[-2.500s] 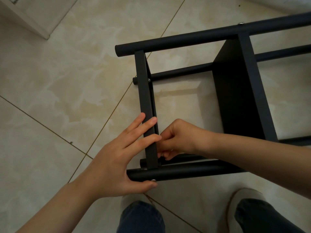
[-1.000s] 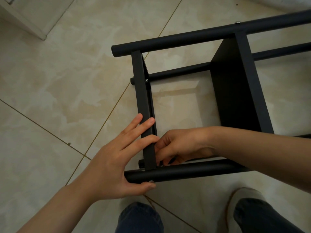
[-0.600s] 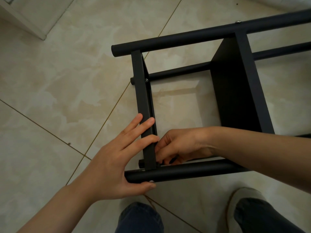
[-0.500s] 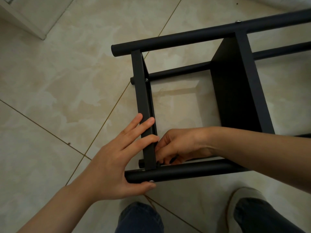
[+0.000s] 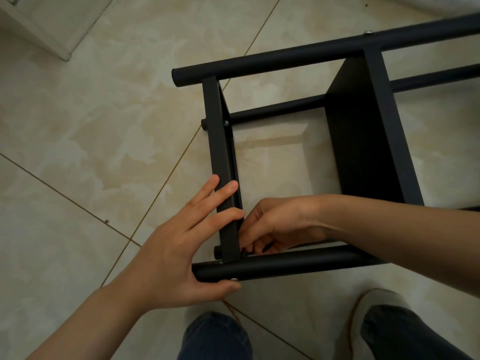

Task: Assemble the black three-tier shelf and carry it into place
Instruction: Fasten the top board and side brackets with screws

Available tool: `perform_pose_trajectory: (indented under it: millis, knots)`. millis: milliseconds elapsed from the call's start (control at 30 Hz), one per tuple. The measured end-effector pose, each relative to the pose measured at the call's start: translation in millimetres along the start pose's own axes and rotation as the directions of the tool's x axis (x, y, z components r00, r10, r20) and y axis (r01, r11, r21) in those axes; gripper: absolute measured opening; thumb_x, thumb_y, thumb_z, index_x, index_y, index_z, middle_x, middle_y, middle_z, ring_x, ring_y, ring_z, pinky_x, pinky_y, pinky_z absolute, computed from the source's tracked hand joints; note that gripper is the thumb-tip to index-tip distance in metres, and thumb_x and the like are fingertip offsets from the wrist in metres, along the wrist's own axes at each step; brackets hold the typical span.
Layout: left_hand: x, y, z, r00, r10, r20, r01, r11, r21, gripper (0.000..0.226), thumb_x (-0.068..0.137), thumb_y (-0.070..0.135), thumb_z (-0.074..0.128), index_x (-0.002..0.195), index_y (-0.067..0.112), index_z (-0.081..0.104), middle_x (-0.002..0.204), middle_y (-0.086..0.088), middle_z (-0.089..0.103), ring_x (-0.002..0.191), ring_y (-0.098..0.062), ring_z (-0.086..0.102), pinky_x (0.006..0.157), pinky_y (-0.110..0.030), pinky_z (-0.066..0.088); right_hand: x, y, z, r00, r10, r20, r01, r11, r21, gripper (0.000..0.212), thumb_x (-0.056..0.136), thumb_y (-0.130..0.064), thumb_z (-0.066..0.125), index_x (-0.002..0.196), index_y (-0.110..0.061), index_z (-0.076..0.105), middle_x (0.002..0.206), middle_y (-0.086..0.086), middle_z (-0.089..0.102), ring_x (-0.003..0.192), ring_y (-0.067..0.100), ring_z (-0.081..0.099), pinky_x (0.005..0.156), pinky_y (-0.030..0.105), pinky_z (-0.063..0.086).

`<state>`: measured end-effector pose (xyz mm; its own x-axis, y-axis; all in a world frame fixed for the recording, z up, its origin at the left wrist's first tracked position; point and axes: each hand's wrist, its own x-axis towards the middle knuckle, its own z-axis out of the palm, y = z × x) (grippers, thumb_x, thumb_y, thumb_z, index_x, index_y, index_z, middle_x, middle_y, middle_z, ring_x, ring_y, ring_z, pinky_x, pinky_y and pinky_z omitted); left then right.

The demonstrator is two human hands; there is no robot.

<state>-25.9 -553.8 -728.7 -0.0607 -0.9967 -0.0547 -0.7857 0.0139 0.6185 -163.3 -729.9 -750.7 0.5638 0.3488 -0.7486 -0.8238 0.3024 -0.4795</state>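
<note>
The black shelf lies on its side on the tiled floor. Its end board (image 5: 220, 152) stands between the far pole (image 5: 285, 58) and the near pole (image 5: 298, 263), and a second board (image 5: 363, 139) stands further right. My left hand (image 5: 176, 250) rests straight fingers on the end board's edge, with the thumb pressed against the near pole beside a silver screw head (image 5: 234, 279). My right hand (image 5: 280, 222) reaches inside the frame and pinches a small dark piece (image 5: 267, 246) at the corner joint. Whether that piece is a tool or a fastener is hidden by the fingers.
A white furniture base (image 5: 39, 27) sits at the top left. My knee (image 5: 215, 336) and a pale shoe (image 5: 376, 305) are close below the near pole. Another screw (image 5: 226, 122) shows at the end board's far inner corner.
Since 2.5 s ago my right hand has dropped lower into the corner by the near pole. Over the last second both hands and the shelf have hardly moved.
</note>
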Motion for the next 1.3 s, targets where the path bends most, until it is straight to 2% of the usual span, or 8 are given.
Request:
perform_pose_trajectory:
  millis: [100, 233, 433, 567, 800, 967, 1167, 1300]
  knots:
    - [-0.2, -0.1, -0.1, 1.0, 0.003, -0.007, -0.003, 1.0, -0.026, 0.081, 0.077, 0.06, 0.075, 0.145, 0.025, 0.047, 0.168, 0.006, 0.022, 0.157, -0.023, 0.013, 0.121, -0.017, 0.02, 3.2, 1.4, 4.7, 1.0, 0.006, -0.026, -0.007, 0.999, -0.034, 0.017, 0.091, -0.013, 0.066, 0.075, -0.014, 0.07, 0.07, -0.001, 0.062, 0.065, 0.011, 0.054, 0.077, 0.028, 0.045]
    - [-0.2, -0.2, -0.1, 1.0, 0.006, -0.01, -0.006, 1.0, -0.028, 0.083, 0.078, 0.059, 0.076, 0.148, 0.025, 0.046, 0.168, 0.005, 0.022, 0.157, -0.024, 0.013, 0.122, -0.021, 0.02, 4.0, 2.2, 5.9, 0.999, -0.019, -0.027, 0.019, 1.0, 0.009, 0.021, 0.092, -0.008, 0.063, 0.072, -0.013, 0.067, 0.07, 0.001, 0.062, 0.065, 0.012, 0.055, 0.081, 0.031, 0.045]
    - [-0.1, -0.5, 0.3, 1.0, 0.008, -0.017, -0.008, 1.0, -0.024, 0.082, 0.077, 0.059, 0.076, 0.146, 0.025, 0.047, 0.168, 0.005, 0.022, 0.156, -0.024, 0.014, 0.122, -0.022, 0.021, 1.5, 0.2, 2.6, 1.0, 0.013, -0.016, -0.013, 1.0, -0.026, 0.008, 0.091, -0.014, 0.067, 0.085, -0.01, 0.071, 0.075, 0.001, 0.062, 0.068, 0.01, 0.055, 0.078, 0.027, 0.046]
    - [0.1, -0.8, 1.1, 1.0, 0.008, -0.017, -0.008, 1.0, -0.023, 0.082, 0.076, 0.06, 0.076, 0.145, 0.026, 0.046, 0.168, 0.006, 0.022, 0.156, -0.024, 0.014, 0.123, -0.021, 0.02, 5.0, 0.8, 7.0, 0.999, -0.001, -0.034, 0.0, 1.0, -0.015, 0.017, 0.091, -0.011, 0.065, 0.074, -0.012, 0.067, 0.07, 0.0, 0.062, 0.064, 0.011, 0.055, 0.076, 0.027, 0.046]
    - [-0.3, -1.3, 1.1, 1.0, 0.007, -0.016, -0.008, 0.999, -0.033, 0.081, 0.076, 0.06, 0.077, 0.144, 0.025, 0.048, 0.167, 0.005, 0.023, 0.156, -0.025, 0.014, 0.122, -0.022, 0.022, -1.0, -1.7, 2.2, 1.0, 0.009, -0.025, -0.01, 0.999, -0.032, 0.014, 0.089, -0.014, 0.069, 0.076, -0.014, 0.073, 0.069, -0.002, 0.063, 0.067, 0.009, 0.056, 0.078, 0.026, 0.045]
    - [-0.4, -0.5, 0.5, 1.0, -0.003, -0.018, 0.002, 0.999, -0.034, 0.081, 0.075, 0.06, 0.077, 0.142, 0.025, 0.05, 0.167, 0.006, 0.023, 0.156, -0.023, 0.014, 0.12, -0.016, 0.02, 5.6, 0.3, 9.0, 0.997, -0.017, -0.075, 0.014, 0.999, -0.043, 0.028, 0.09, -0.015, 0.068, 0.062, -0.018, 0.068, 0.063, -0.004, 0.062, 0.06, 0.008, 0.055, 0.07, 0.024, 0.046]
    - [-0.1, 0.5, 0.1, 1.0, -0.01, -0.008, 0.01, 0.999, -0.045, 0.081, 0.075, 0.06, 0.077, 0.143, 0.024, 0.05, 0.168, 0.006, 0.023, 0.157, -0.023, 0.013, 0.121, -0.016, 0.019, -2.5, -2.3, 3.4, 1.0, 0.004, -0.021, -0.005, 1.0, -0.029, 0.007, 0.09, -0.013, 0.068, 0.087, -0.009, 0.072, 0.074, 0.001, 0.062, 0.068, 0.011, 0.055, 0.076, 0.025, 0.044]
    - [-0.5, 0.7, -0.2, 1.0, -0.009, -0.015, 0.008, 0.999, -0.043, 0.081, 0.076, 0.06, 0.075, 0.144, 0.025, 0.049, 0.168, 0.007, 0.023, 0.157, -0.022, 0.013, 0.121, -0.017, 0.019, 3.3, -0.5, 8.5, 0.999, 0.003, -0.048, -0.004, 1.0, -0.029, 0.016, 0.091, -0.012, 0.065, 0.075, -0.011, 0.068, 0.069, -0.001, 0.061, 0.064, 0.01, 0.054, 0.075, 0.026, 0.045]
